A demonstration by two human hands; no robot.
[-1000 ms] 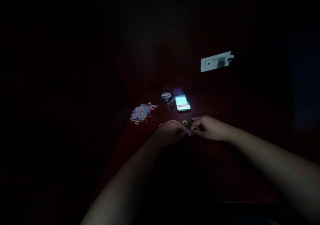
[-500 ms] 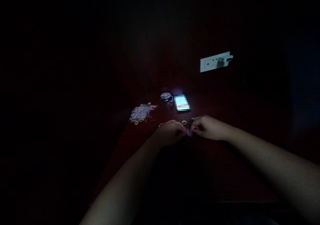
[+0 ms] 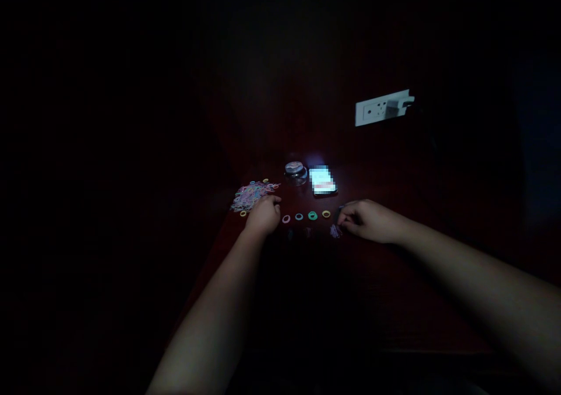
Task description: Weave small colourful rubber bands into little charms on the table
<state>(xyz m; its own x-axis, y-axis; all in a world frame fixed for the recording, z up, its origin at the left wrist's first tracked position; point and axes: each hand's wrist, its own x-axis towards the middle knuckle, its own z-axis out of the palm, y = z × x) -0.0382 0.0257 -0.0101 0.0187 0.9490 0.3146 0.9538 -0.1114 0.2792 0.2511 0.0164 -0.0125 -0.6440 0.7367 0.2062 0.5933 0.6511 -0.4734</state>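
Observation:
My left hand [image 3: 264, 215] is at the right edge of a pile of small coloured rubber bands [image 3: 249, 196], its fingers partly stretched out and nothing visible in them. My right hand [image 3: 366, 221] rests on the table with fingers curled together; whatever its fingertips hold is hidden. Just left of those fingertips lies a small bunch of purple bands [image 3: 335, 231]. Between the hands runs a row of rings: a pink ring [image 3: 286, 219], a blue ring [image 3: 298, 217], a green ring [image 3: 312, 215] and a yellow ring [image 3: 326, 214]. Below them, two faint little bunches of bands show in shadow.
A lit phone [image 3: 322, 180] lies behind the row, beside a lidded clear jar [image 3: 295, 173]. On the wall is a white socket panel [image 3: 381, 108] with a plug in it. The dark red table [image 3: 394, 301] fades into darkness all round.
My left hand has moved left, away from the purple bunch to the pile, uncovering the rings. My right hand stays near the purple bunch. The view has shifted slightly.

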